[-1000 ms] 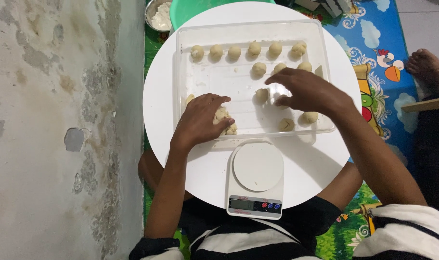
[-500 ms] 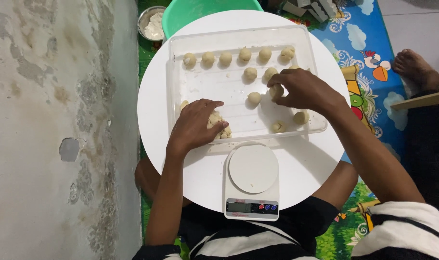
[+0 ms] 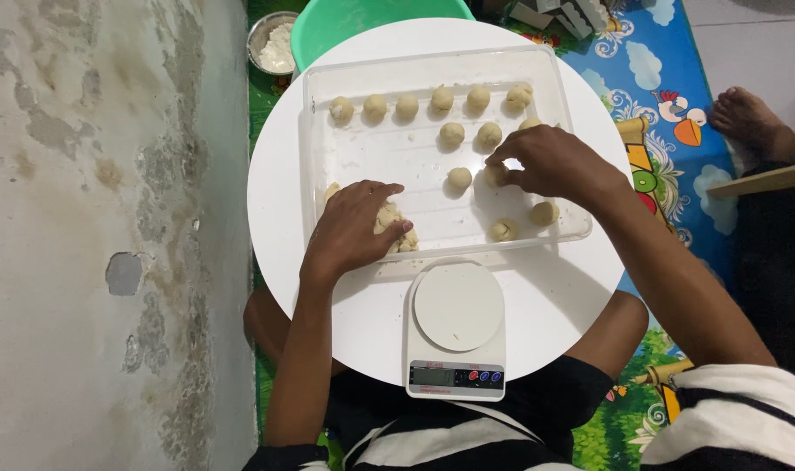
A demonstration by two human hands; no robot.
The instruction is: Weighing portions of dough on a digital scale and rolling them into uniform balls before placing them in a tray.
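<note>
A clear plastic tray (image 3: 319, 157) lies on a round white table (image 3: 275, 192). Several small dough balls (image 3: 406, 106) sit in rows at its far side. My left hand (image 3: 349, 228) rests on a lump of pale dough (image 3: 396, 228) in the tray's near left corner, fingers curled over it. My right hand (image 3: 546, 161) is inside the tray at the right, fingertips pinched on a dough ball (image 3: 497, 174) that touches the tray floor. Other balls lie just beside and below that hand.
A white digital kitchen scale (image 3: 458, 327) stands on the table's near edge. A green bowl (image 3: 363, 22) and a small bowl of flour (image 3: 271, 42) sit beyond the table. A bare foot (image 3: 750, 118) of another person rests at the right on a colourful mat.
My right hand has shifted slightly with a dough ball to a spot in the tray's right half. My left hand stays on the dough lump.
</note>
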